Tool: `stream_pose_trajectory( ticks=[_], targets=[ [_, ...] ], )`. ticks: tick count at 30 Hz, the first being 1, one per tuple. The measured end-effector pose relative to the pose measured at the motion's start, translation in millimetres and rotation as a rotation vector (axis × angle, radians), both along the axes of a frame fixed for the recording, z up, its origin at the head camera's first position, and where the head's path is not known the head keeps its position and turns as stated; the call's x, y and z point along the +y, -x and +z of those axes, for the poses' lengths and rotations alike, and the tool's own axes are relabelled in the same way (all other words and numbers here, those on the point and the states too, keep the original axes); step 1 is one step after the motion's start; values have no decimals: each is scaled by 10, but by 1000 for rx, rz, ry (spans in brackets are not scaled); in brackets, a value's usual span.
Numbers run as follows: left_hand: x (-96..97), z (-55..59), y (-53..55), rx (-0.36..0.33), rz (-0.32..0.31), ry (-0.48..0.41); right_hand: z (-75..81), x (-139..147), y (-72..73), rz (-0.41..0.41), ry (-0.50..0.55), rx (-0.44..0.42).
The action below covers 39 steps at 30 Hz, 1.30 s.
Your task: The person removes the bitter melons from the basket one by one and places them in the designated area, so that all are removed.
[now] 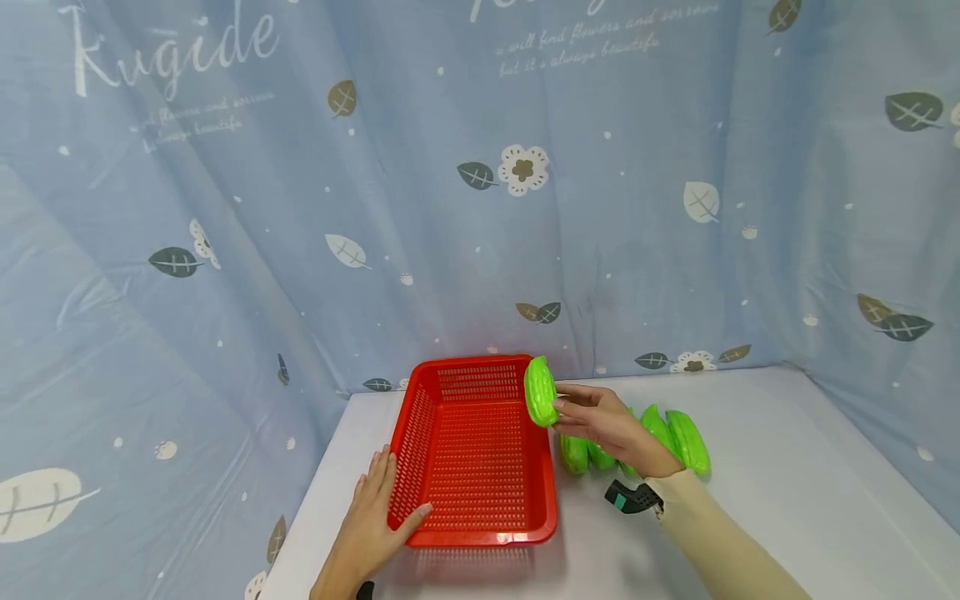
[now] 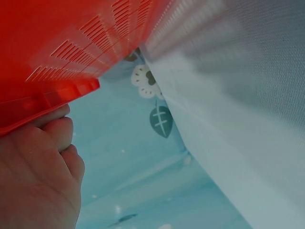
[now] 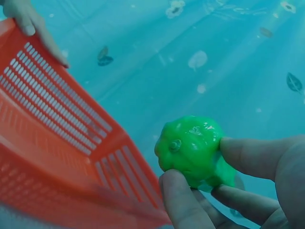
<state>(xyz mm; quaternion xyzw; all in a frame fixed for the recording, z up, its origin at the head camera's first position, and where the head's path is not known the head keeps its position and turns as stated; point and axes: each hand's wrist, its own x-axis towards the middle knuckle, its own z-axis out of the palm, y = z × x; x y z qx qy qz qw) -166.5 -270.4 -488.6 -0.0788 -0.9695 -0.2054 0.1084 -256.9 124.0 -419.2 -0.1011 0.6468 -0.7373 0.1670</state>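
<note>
A bright green, elongated, ridged toy vegetable (image 1: pixel 540 393) is pinched between the thumb and fingers of my right hand (image 1: pixel 611 427). It is raised over the right rim of a red plastic basket (image 1: pixel 480 462), standing nearly upright in the head view. In the right wrist view the lumpy end of the vegetable (image 3: pixel 193 148) faces the camera, beside the slotted basket wall (image 3: pixel 128 171). My left hand (image 1: pixel 369 518) rests on the basket's left rim, fingers straight along it and thumb over the front left corner. The basket's inside shows only its perforated bottom.
Several more green toy vegetables (image 1: pixel 687 443) lie on the white table (image 1: pixel 780 467) to the right of the basket, partly behind my right hand and wrist. A blue printed curtain (image 1: pixel 420 275) hangs along the back and sides. A black band (image 1: pixel 632 497) is on my right wrist.
</note>
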Motion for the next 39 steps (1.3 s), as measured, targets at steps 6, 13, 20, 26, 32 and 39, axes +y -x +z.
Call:
stream_pose_trajectory(
  ticks=[6, 13, 20, 26, 32, 39],
  targets=[
    [-11, 14, 10, 15, 3, 11, -79, 247, -60, -6, 29, 14],
    [-7, 4, 5, 10, 7, 10, -106, 599, -134, -64, -47, 34],
    [6, 1, 4, 38, -10, -2, -122, 972, -206, -124, -111, 39],
    [4, 0, 0, 3, 3, -25, -175, 1262, -240, -158, -108, 40],
    [9, -5, -6, 20, -2, -29, -233, 1524, -281, -199, -94, 25],
    [7, -4, -11, 40, -7, -12, -311, 1808, -341, -229, -31, 7]
  ],
)
